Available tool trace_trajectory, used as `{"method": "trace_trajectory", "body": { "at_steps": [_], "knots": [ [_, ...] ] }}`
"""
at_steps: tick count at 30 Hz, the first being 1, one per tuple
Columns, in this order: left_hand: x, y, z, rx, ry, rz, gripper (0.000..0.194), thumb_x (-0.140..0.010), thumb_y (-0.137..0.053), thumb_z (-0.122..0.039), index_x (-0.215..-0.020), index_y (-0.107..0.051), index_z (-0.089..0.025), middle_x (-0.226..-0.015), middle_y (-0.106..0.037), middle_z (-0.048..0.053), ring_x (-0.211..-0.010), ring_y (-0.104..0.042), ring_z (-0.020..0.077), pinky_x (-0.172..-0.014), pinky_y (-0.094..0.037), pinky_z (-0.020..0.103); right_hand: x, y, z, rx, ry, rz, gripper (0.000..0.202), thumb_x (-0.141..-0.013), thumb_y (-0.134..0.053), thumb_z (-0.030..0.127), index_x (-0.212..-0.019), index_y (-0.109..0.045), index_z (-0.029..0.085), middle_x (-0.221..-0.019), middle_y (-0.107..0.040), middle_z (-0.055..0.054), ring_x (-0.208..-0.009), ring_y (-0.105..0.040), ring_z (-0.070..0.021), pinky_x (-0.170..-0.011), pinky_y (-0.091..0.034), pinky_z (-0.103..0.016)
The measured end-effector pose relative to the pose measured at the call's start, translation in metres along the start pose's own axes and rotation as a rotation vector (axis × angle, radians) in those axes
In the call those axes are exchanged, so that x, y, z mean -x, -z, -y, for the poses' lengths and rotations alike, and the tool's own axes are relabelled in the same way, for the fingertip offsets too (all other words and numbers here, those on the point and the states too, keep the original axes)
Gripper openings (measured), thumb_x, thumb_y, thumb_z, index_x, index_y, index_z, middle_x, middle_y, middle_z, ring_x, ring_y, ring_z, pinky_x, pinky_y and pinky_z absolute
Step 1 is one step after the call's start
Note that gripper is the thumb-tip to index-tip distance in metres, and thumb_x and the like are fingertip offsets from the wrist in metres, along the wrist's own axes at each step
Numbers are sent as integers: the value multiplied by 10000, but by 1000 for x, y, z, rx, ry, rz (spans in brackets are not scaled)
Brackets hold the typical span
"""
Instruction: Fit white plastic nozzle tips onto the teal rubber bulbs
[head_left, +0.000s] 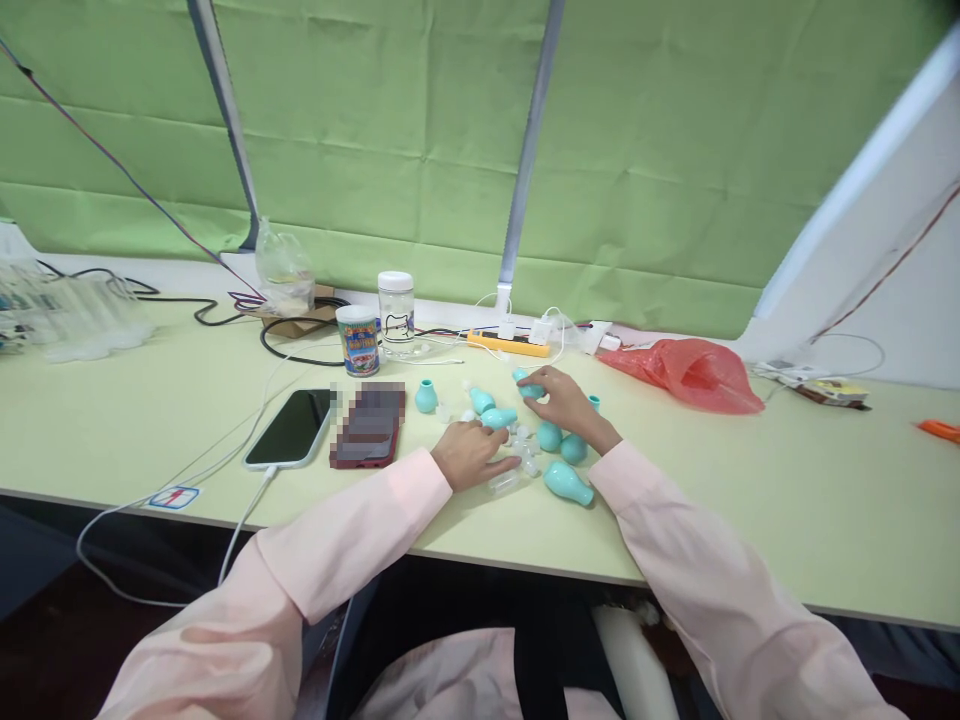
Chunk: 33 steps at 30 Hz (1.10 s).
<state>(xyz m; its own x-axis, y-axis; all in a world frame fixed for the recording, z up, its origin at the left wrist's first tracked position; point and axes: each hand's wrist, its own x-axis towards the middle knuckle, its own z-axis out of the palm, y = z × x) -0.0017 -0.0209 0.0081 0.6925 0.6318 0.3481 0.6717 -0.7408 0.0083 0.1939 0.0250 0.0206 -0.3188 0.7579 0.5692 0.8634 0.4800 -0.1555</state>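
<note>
My right hand [561,402] grips a small turquoise bulb [527,382] between thumb and fingers at the back of a loose group. My left hand [472,455] is low over the table, palm down, with thumb and fingers apart. Just beyond its fingertips lies a long-necked turquoise bulb [498,417]; whether they touch is unclear. Small translucent white pieces [525,450] are scattered right of that hand, and a clear tube [504,484] lies under its thumb. Below my right wrist, another turquoise bulb [568,483] rests on its side. A short-necked turquoise bulb [426,397] stands upright to the left.
Two phones [292,428] lie left of my hands, one with a white cable. Behind them stand a printed cup [359,342] and a clear jar [396,315]. An orange power strip [508,344] runs along the back. A red plastic bag [686,375] is at right.
</note>
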Motion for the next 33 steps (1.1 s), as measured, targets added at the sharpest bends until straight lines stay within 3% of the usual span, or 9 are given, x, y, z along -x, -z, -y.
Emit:
{"method": "trace_trajectory", "body": {
  "at_steps": [2, 4, 8, 12, 18, 24, 28, 30, 33],
  "knots": [
    [0, 3, 2, 128, 161, -97, 469, -778, -235, -521, -826, -534, -163, -626, -580, 49, -617, -544, 180, -553, -353, 266, 8, 4, 6, -38, 46, -208, 232, -686, -501, 199, -900, -589, 209, -1006, -494, -70, -773, -530, -152, -692, -436, -295],
    [0, 6, 5, 330, 310, -210, 477, -784, -216, -518, -741, -531, -162, -544, -541, 19, -552, -516, 146, -531, -339, 244, 18, 8, 15, -101, 147, -307, 218, -685, -507, 183, -884, -590, 216, -1051, -466, -66, -778, -528, -140, -691, -444, -287],
    [-5, 8, 13, 861, 425, -397, 453, -769, -258, -525, -673, -493, -149, -469, -463, -22, -448, -439, 87, -468, -328, 202, 33, 12, 34, -175, 355, -283, 173, -676, -544, 174, -819, -606, 248, -1019, -492, -52, -897, -494, -164, -670, -454, -287],
    [-10, 6, 16, 1196, 489, -392, 442, -739, -311, -537, -633, -467, -137, -445, -390, -45, -373, -376, 57, -371, -303, 172, 37, 9, 44, -177, 476, -253, 123, -666, -575, 177, -750, -617, 256, -992, -521, -48, -872, -487, -164, -678, -452, -321],
    [-10, 3, 16, 1191, 492, -439, 385, -697, -423, -504, -594, -455, -135, -435, -411, -47, -352, -384, 44, -334, -311, 147, 38, 7, 45, -202, 450, -283, 126, -671, -577, 167, -733, -628, 264, -1004, -556, -38, -843, -492, -167, -677, -448, -349],
    [-10, 2, 18, 1448, 539, -370, 351, -704, -402, -520, -666, -375, -172, -304, -375, -75, -237, -302, 50, -280, -162, 131, 39, 14, 57, -469, 156, -209, 79, -669, -583, 247, -709, -647, 272, -967, -593, -29, -838, -535, -178, -708, -454, -355],
    [-10, 4, 21, 1525, 510, -287, 357, -723, -348, -538, -696, -361, -182, -289, -297, -100, -230, -214, 41, -298, -154, 146, 37, 12, 53, -681, 22, -161, 85, -638, -609, 269, -699, -657, 234, -929, -608, -46, -820, -562, -184, -680, -477, -335],
    [-9, 7, 21, 1371, 478, -352, 348, -759, -293, -515, -699, -370, -181, -327, -302, -90, -260, -256, 51, -322, -197, 161, 36, 10, 47, -748, -36, -161, 97, -623, -620, 272, -693, -658, 216, -925, -607, -56, -819, -565, -187, -607, -488, -302],
    [-6, 8, 17, 866, 370, -469, 335, -810, -229, -442, -710, -408, -177, -460, -409, -41, -403, -421, 79, -425, -297, 190, 35, 8, 42, -768, -88, -224, 96, -608, -630, 266, -680, -656, 208, -922, -604, -60, -832, -561, -195, -551, -478, -276]
  ]
}}
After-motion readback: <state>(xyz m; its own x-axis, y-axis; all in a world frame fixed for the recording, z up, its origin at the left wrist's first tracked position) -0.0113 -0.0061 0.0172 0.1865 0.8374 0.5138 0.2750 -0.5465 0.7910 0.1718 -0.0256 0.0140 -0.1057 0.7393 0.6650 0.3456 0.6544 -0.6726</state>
